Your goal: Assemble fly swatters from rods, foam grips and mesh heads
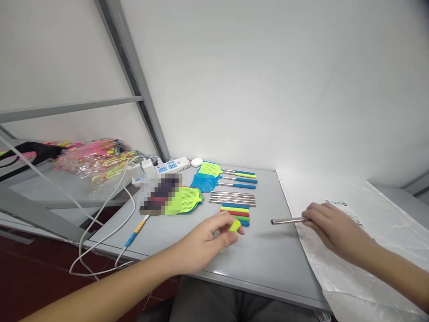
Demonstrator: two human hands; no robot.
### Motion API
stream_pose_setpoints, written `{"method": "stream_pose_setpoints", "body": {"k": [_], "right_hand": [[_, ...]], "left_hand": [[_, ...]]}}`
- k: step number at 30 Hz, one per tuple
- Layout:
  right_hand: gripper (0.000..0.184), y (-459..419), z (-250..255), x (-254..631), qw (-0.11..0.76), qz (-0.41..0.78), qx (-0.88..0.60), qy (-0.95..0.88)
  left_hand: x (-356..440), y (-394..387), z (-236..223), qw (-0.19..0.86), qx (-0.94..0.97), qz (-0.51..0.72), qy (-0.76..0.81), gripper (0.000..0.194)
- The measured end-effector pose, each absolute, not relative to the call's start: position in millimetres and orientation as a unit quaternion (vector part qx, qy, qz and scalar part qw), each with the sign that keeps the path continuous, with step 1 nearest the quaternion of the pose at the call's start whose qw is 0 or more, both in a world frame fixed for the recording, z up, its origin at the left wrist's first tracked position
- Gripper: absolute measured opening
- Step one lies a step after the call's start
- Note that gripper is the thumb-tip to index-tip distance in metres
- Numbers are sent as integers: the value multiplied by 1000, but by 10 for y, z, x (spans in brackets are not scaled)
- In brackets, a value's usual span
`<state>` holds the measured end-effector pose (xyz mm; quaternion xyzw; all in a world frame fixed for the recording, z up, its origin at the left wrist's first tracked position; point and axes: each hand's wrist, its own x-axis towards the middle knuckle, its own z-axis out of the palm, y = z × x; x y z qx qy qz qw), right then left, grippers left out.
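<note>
My left hand (208, 239) is closed around a yellow-green handle sleeve (234, 226), whose tip sticks out past my thumb. My right hand (330, 226) grips one end of a thin metal rod (286, 221) that points left, low over the grey table (268, 255). The sleeve and the rod's free end are apart. Just beyond my left hand lies a stack of coloured sleeves (236, 212) and a row of metal rods (232, 198). Behind these lie finished fly swatters (214, 176) with green and blue heads, and loose swatter heads (186, 199).
A white plastic bag (348, 250) with a label covers the table's right side under my right forearm. A power strip (170, 165), white cables (110, 210) and a blurred-out object (161, 193) sit at the left. Pink and yellow packaged items (94, 156) lie on a side shelf.
</note>
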<state>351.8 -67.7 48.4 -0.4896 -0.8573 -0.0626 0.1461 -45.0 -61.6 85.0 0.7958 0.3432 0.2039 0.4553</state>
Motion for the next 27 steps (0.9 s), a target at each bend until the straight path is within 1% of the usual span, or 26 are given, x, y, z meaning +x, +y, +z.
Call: {"method": "stream_pose_setpoints", "body": {"k": [3, 6, 9, 11, 14, 18, 22, 27], "right_hand": [[18, -583, 391, 3152, 181, -63, -439, -878], [18, -416, 322, 3029, 229, -56, -441, -866], [17, -242, 230, 3039, 271, -29, -467, -841], [17, -153, 152, 3046, 288, -8, -489, -823], [17, -71, 42, 3049, 297, 11, -514, -804], [15, -33, -25, 3094, 297, 14, -528, -795], [16, -22, -33, 3144, 303, 29, -542, -783], [16, 2, -54, 3139, 324, 29, -544, -773]], "left_hand": [[-196, -653, 643, 420, 789, 283, 348, 18], [-169, -619, 399, 333, 836, 291, 324, 11], [-264, -550, 237, 206, 891, 263, 306, 8], [-317, -508, 194, 125, 906, 247, 320, 13], [-341, -462, 178, 44, 916, 220, 333, 14], [-323, -411, 142, -29, 931, 178, 318, 20], [-295, -343, 119, -69, 928, 188, 315, 10], [-254, -274, 136, -115, 929, 209, 284, 11]]}}
